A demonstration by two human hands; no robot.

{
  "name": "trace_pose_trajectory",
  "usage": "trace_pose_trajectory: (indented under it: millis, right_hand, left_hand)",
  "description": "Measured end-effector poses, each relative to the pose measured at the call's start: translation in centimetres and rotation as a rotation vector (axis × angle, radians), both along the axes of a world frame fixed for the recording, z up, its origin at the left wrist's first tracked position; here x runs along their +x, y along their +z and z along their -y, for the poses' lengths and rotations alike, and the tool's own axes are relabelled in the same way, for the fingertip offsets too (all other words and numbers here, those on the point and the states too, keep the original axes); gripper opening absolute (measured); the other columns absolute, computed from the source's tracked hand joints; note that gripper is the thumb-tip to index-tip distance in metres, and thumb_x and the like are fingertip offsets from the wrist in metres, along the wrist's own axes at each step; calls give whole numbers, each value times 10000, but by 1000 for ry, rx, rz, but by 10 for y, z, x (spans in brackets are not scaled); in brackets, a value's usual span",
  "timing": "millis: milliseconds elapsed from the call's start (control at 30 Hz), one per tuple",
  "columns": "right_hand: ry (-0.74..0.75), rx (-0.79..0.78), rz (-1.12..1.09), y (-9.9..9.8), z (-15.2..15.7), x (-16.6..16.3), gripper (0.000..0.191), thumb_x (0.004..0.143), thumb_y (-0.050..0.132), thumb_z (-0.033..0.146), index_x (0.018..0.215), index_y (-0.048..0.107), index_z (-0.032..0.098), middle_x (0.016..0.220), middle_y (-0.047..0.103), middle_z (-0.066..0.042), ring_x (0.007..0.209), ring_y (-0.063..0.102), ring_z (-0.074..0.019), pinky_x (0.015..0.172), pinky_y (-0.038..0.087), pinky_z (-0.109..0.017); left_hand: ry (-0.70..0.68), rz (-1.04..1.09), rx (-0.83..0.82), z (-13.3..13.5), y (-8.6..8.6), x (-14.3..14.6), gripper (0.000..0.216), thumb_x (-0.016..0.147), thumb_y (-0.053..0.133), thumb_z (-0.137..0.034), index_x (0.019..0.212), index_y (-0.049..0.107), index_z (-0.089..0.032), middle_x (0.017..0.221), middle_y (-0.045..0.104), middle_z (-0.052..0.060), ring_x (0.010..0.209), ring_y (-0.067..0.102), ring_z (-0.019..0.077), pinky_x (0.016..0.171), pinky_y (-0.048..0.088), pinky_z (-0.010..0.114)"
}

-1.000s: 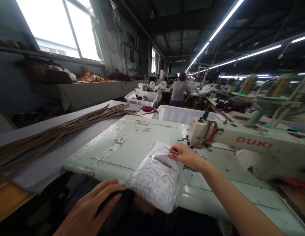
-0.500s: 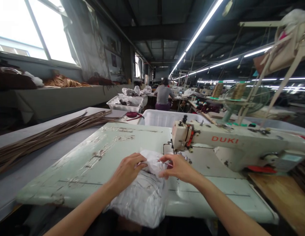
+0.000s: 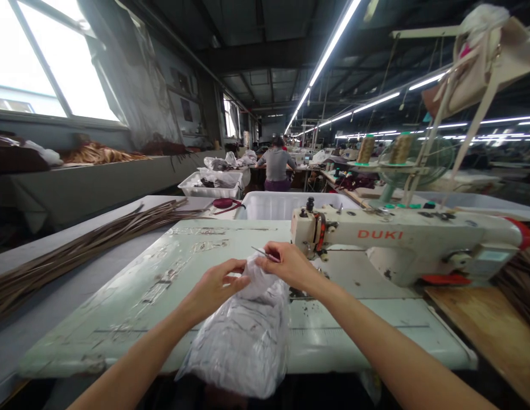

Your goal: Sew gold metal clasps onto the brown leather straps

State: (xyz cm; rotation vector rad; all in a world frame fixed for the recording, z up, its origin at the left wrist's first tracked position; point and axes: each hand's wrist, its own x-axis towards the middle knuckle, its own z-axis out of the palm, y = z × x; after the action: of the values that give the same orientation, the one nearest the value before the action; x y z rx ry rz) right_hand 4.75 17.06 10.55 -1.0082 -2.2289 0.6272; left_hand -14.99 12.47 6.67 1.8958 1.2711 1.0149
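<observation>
A clear plastic bag [image 3: 243, 333] stuffed with pale material lies on the light green sewing table [image 3: 171, 273], its lower end hanging over the near edge. My left hand [image 3: 216, 285] is closed, pinching the bag's top from the left. My right hand [image 3: 288, 265] is closed too, gripping the bag's top from the right and holding small thread snips [image 3: 265, 253] whose thin tips point left. Both hands meet at the bag's mouth, just left of the head of the white DUKI sewing machine [image 3: 401, 242].
A bundle of long brown strips [image 3: 89, 242] lies on the grey table at left. White plastic bins [image 3: 286, 205] stand behind the table. Thread cones on a stand [image 3: 384, 151] rise at right. A person [image 3: 276, 168] sits with their back turned, far down the aisle.
My left hand came up from the dark cloth at the near edge and took the bag's top. Both hands then lifted the bag's mouth slightly. The view shifted left.
</observation>
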Motion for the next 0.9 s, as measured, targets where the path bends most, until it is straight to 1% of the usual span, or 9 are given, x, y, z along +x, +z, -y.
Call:
trace_pose_trajectory:
  millis: [67, 167, 267, 333, 400, 467, 633, 767, 900]
  right_hand:
    - [44, -17, -5, -2, -1, -3, 350, 788, 551, 488, 674, 554, 158, 585, 442, 58, 557, 376, -80, 511, 260, -199]
    - [95, -59, -43, -10, 0, 1, 407, 816, 503, 540, 753, 628, 157, 613, 504, 44, 570, 422, -85, 521, 288, -195]
    - [21, -143, -1, -26, -2, 10, 407, 898, 403, 454, 840, 673, 156, 613, 572, 21, 548, 478, -95, 534, 322, -201]
    - [8, -155, 76, -37, -3, 15, 289, 870, 478, 358, 830, 686, 162, 635, 618, 14, 578, 529, -103, 573, 352, -201]
    - [34, -118, 184, -47, -1, 15, 151, 775, 608, 300, 794, 687, 173, 690, 656, 9, 648, 575, -118, 618, 370, -202]
    - [-8, -44, 305, -55, 5, 10, 179, 692, 690, 307, 820, 678, 183, 773, 679, -10, 712, 604, -152, 634, 381, -216]
    - [-184, 102, 546, -64, 14, -2, 234, 704, 661, 275, 898, 657, 144, 881, 679, -120, 790, 630, -247, 632, 403, -276]
    - [-88, -19, 496, -51, 0, -1, 117, 693, 644, 248, 730, 681, 144, 713, 684, -97, 711, 629, -216, 582, 388, -246]
    - [-109, 20, 372, -16, -15, 3, 168, 782, 563, 269, 821, 684, 158, 774, 695, -70, 740, 617, -164, 602, 383, -218]
  left_hand:
    - [33, 5, 6, -2, -4, 3, 354, 791, 610, -386, 1083, 601, -186, 960, 647, 37, 856, 594, 198, 760, 475, 282]
    - [87, -49, 22, -1, -10, 6, 283, 783, 610, -419, 917, 632, -171, 794, 623, 7, 764, 571, 185, 685, 473, 271]
    - [56, -6, -15, 3, -10, 3, 271, 816, 559, -436, 840, 623, -174, 780, 592, 18, 802, 561, 202, 688, 478, 274]
    - [1, 55, -33, 4, -8, -1, 266, 837, 534, -426, 864, 617, -175, 860, 579, 40, 872, 554, 215, 721, 478, 276]
    - [-38, 65, -16, 5, -7, -5, 259, 854, 516, -409, 846, 613, -169, 902, 558, 52, 886, 546, 209, 721, 470, 262]
    - [-34, 22, 42, 6, -8, -8, 249, 866, 505, -386, 811, 611, -168, 890, 543, 48, 849, 540, 188, 701, 455, 240]
    - [57, -15, 144, 8, -11, -13, 245, 890, 468, -367, 833, 614, -180, 879, 537, 41, 813, 521, 167, 715, 434, 225]
    - [22, 18, 120, 11, -3, -16, 258, 911, 426, -344, 877, 627, -187, 923, 536, 46, 873, 517, 175, 787, 423, 242]
    - [-82, -67, 144, 13, 10, -10, 244, 911, 431, -308, 868, 636, -182, 976, 529, 55, 899, 516, 177, 785, 414, 239]
